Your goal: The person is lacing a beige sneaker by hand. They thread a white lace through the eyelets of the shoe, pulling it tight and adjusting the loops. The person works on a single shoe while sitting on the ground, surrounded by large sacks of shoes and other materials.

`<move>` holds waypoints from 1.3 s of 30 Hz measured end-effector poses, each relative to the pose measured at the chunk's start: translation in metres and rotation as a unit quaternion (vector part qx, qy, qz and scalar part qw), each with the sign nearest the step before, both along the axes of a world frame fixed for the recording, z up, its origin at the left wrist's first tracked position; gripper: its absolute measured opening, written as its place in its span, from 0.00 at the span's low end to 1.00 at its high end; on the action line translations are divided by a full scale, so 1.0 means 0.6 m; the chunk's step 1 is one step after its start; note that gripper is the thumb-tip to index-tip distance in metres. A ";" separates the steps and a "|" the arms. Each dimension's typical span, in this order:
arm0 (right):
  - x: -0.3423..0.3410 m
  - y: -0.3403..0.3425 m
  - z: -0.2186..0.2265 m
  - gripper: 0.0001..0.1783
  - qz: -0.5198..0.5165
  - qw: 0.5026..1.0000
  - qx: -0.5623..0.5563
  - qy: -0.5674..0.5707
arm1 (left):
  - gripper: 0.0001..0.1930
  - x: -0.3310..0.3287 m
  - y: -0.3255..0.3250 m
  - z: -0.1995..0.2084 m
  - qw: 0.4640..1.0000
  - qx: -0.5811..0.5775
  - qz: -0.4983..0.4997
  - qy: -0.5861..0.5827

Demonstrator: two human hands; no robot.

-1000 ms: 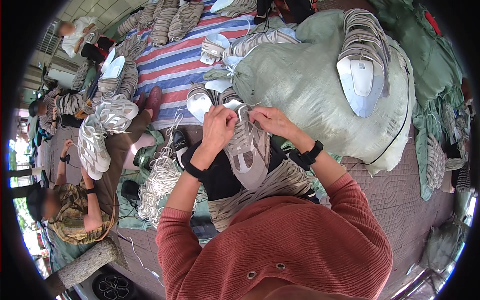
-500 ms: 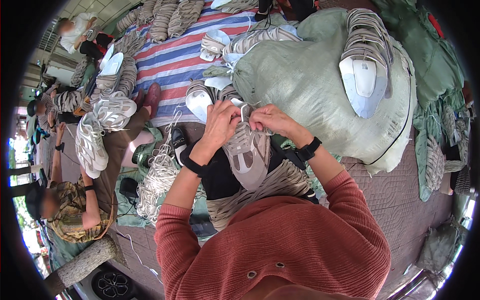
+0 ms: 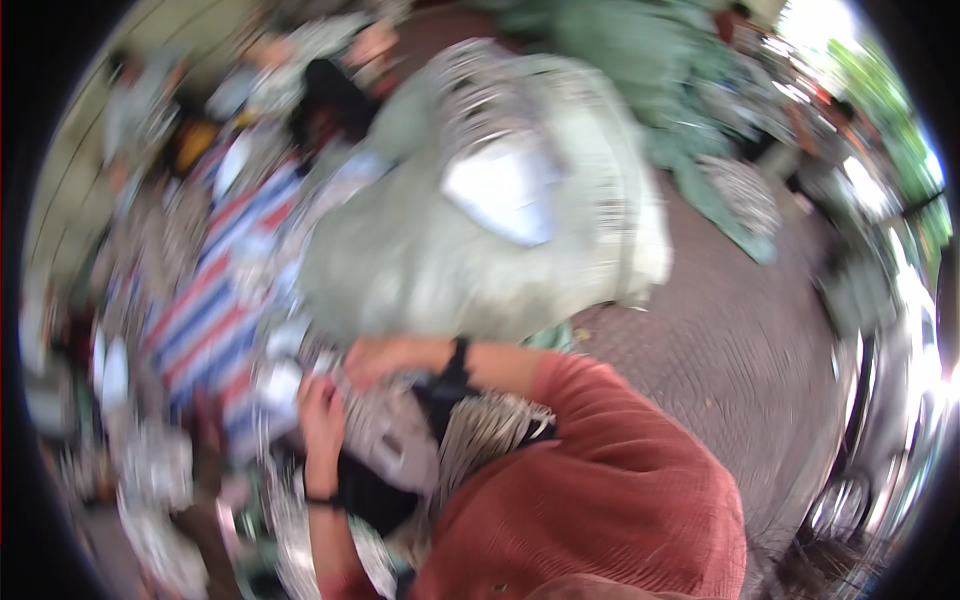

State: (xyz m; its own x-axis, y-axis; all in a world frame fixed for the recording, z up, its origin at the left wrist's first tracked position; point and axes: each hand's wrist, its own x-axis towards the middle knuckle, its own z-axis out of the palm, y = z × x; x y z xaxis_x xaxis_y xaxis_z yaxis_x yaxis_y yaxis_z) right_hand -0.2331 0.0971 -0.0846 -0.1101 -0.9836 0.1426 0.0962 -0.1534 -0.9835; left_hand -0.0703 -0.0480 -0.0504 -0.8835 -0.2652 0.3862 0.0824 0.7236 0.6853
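Motion blurs the whole view. A grey-beige shoe upper point(image 3: 395, 445) lies across my lap, its toe toward my body. My left hand point(image 3: 321, 400) is at its collar end, fingers curled in on that edge. Close beside it, my right hand point(image 3: 378, 362) reaches over the same end from the right; its fingers are smeared, so its grip does not show. Laces and eyelets cannot be made out. A bundle of beige laces or strips point(image 3: 492, 430) rests on my lap by the shoe upper.
A big pale green sack point(image 3: 400, 270) stands just ahead, with a stack of shoe uppers point(image 3: 500, 185) on top. To the left lie a striped tarp point(image 3: 215, 300) and pale shoes point(image 3: 155, 470). A green sack point(image 3: 640, 90) stands behind. Blurred people sit at far left and far right.
The view has swung to the right, so the sack and my hands now appear further left. Both hands remain at the shoe upper's collar end. The picture has become blurred.
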 end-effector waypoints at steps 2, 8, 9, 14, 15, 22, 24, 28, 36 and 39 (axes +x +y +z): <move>0.011 -0.033 0.076 0.14 -0.040 0.949 0.180 0.255 | 0.08 0.031 -0.015 0.021 0.996 0.055 0.013 -0.068; -0.009 -0.033 0.078 0.32 -0.027 0.948 0.078 0.307 | 0.06 0.000 0.006 0.054 0.997 0.033 -0.044 -0.059; -0.007 -0.032 0.082 0.33 -0.026 0.950 0.086 0.300 | 0.07 0.002 0.007 0.060 0.996 0.033 -0.037 -0.080; 0.008 -0.030 0.093 0.26 -0.015 0.950 0.043 0.308 | 0.07 0.033 -0.001 0.090 0.968 -0.234 0.046 -0.071; 0.001 -0.029 0.089 0.23 -0.006 0.949 0.019 0.315 | 0.06 0.039 -0.022 0.094 0.950 -0.291 0.095 -0.060; 0.012 -0.021 0.084 0.18 -0.012 0.954 0.060 0.292 | 0.05 0.254 -0.269 0.099 0.882 -0.285 0.357 -0.115; 0.012 -0.030 0.105 0.18 -0.003 0.956 0.066 0.285 | 0.03 0.302 -0.247 0.093 0.904 -0.228 0.345 -0.109; 0.015 -0.021 0.123 0.17 -0.020 0.961 0.097 0.259 | 0.13 0.326 -0.200 0.046 0.934 -0.052 0.338 -0.104; 0.033 0.010 0.165 0.13 -0.041 0.933 0.035 0.355 | 0.27 0.223 -0.039 0.073 0.982 0.017 0.180 -0.047; 0.050 0.008 0.182 0.11 -0.051 0.879 0.006 0.475 | 0.21 0.177 -0.001 0.108 0.988 0.031 0.130 -0.077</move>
State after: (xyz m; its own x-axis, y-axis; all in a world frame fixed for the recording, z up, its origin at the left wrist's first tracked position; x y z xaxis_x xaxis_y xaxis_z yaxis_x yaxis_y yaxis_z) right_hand -0.2032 0.1019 0.0249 -0.0346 -0.9774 0.2083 -0.7821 -0.1033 -0.6145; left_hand 0.0357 -0.0486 0.0141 -0.8298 -0.5093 0.2279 -0.2096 0.6630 0.7187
